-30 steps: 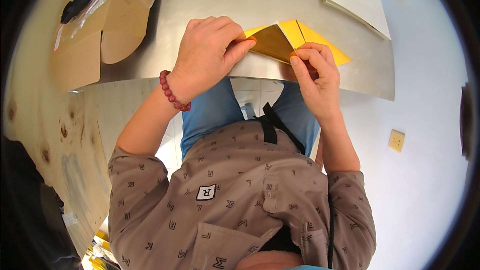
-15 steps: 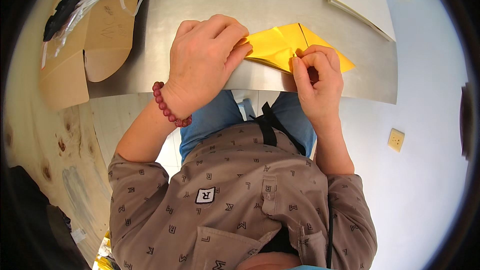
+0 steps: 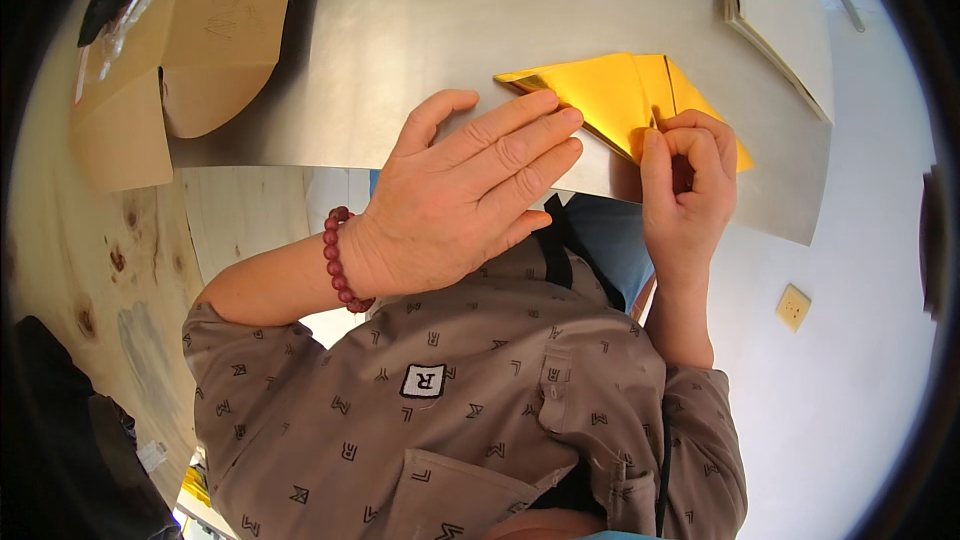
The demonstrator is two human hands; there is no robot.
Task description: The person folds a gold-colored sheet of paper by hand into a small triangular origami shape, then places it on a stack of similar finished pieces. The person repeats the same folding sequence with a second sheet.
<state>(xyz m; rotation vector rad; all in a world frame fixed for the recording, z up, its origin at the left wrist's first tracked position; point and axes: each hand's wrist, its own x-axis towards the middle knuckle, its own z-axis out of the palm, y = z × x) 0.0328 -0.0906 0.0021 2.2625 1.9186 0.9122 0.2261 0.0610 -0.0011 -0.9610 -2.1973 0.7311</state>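
Head view: left hand (image 3: 470, 195) flat (fingers together) on yellow paper (image 3: 610, 90); right hand (image 3: 688, 180) pinches it.

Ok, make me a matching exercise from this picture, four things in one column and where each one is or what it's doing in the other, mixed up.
Things:
1. left hand
2. right hand
3. bead bracelet
4. cardboard box

Places or states:
A. around the left wrist
B. pinching the near edge of the yellow paper
C. at the far left end of the metal table
D. flat, fingers pressing the yellow paper down

Pairs: 1-D, 2-B, 3-A, 4-C
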